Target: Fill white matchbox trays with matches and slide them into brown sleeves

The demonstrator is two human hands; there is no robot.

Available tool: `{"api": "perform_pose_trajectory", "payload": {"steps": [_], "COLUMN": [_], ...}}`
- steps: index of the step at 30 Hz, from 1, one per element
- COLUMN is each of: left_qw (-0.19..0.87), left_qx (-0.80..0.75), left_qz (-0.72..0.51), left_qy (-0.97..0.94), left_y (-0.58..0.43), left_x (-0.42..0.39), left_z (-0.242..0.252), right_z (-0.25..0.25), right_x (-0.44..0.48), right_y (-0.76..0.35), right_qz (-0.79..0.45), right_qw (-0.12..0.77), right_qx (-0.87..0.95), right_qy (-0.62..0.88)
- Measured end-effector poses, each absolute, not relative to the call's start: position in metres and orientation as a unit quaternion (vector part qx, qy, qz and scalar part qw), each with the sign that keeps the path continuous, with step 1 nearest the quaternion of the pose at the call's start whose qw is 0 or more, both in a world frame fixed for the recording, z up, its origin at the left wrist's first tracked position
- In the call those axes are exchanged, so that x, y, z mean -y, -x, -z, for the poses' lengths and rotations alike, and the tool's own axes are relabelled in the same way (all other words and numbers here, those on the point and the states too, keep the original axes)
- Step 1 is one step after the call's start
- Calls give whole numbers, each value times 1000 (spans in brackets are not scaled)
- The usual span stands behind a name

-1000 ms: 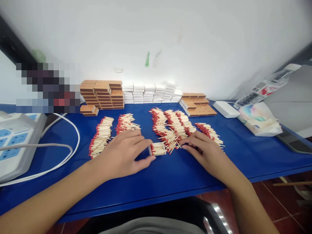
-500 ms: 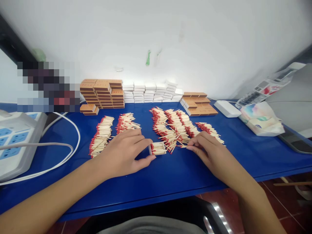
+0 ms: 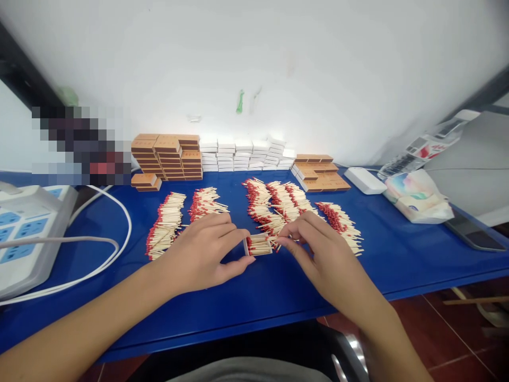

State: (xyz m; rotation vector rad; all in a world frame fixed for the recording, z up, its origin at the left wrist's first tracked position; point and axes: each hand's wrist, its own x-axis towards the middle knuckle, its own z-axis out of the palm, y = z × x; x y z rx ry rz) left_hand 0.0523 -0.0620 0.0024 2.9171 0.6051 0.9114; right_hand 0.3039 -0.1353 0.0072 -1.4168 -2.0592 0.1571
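My left hand [image 3: 204,254] grips the left end of a small white matchbox tray [image 3: 262,254] between thumb and index finger. Inside it lie several matches [image 3: 258,244], their red heads toward my left hand. Just off the tray's right end, my right hand [image 3: 324,254] is closed in a pinch on a match, mostly hidden by the fingertips. Long rows of red-headed matches [image 3: 258,199] spread behind my hands; one more row [image 3: 165,220] lies to the left and another [image 3: 342,223] to the right. My right hand covers part of the middle rows.
Against the wall stand stacked brown matchboxes [image 3: 167,156], white trays [image 3: 244,154] and more brown boxes [image 3: 322,175]. A power strip [image 3: 27,233] with white cables [image 3: 127,212] is at left. A white block [image 3: 365,180], tissue pack [image 3: 417,199], plastic bottle [image 3: 429,140] and phone [image 3: 473,231] sit at right.
My right hand has moved left from the front of the match rows to the tray's right end, with a match in its pinch. My left hand keeps the tray in place.
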Motion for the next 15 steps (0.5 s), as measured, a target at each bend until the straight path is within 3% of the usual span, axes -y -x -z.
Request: {"api": "perform_pose_trajectory", "payload": {"steps": [9, 15], "left_qw": [-7, -5], "left_qx": [-196, -199], "left_qz": [-301, -302], "left_qy": [-933, -932], "left_y": [-51, -52], "left_x": [65, 64], "left_z": [-2, -2], "right_z": [-4, -3], "right_x": [125, 123], "right_y": [-283, -292], "right_qz": [-67, -99], "right_qw": [272, 299], "right_qx": [801, 797], "right_qy": [529, 516]}}
